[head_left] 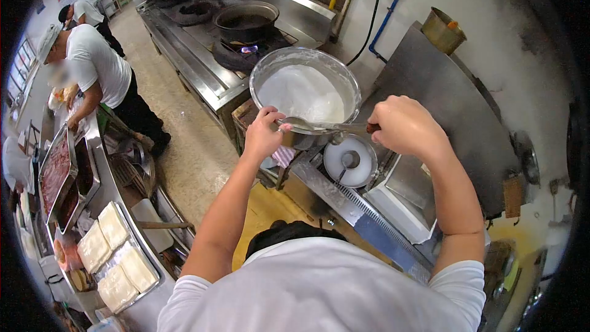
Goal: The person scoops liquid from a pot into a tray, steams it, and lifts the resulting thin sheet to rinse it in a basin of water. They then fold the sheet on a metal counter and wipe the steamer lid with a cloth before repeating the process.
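Note:
A large metal bowl (pixel 351 74) of white, milky-looking contents (pixel 301 92) stands in front of me. My left hand (pixel 264 135) is closed at its near rim, beside the rounded head of a long metal ladle (pixel 344 127). Exactly how the left fingers split between rim and ladle is partly hidden. In my right hand (pixel 402 123), closed in a fist, is the brown end of the ladle's handle, which lies nearly level across the near side of the bowl. Just below sits a white basin (pixel 350 175) with a smaller ladle (pixel 350 160) in it.
Behind the bowl, a dark wok (pixel 247 21) rests on a steel stove (pixel 203 64). A white-lined box (pixel 405 193) stands at right. On the left, a tray holds pale dough sheets (pixel 126 270), near reddish-filled trays (pixel 58 169). A co-worker (pixel 101 61) bends over that counter.

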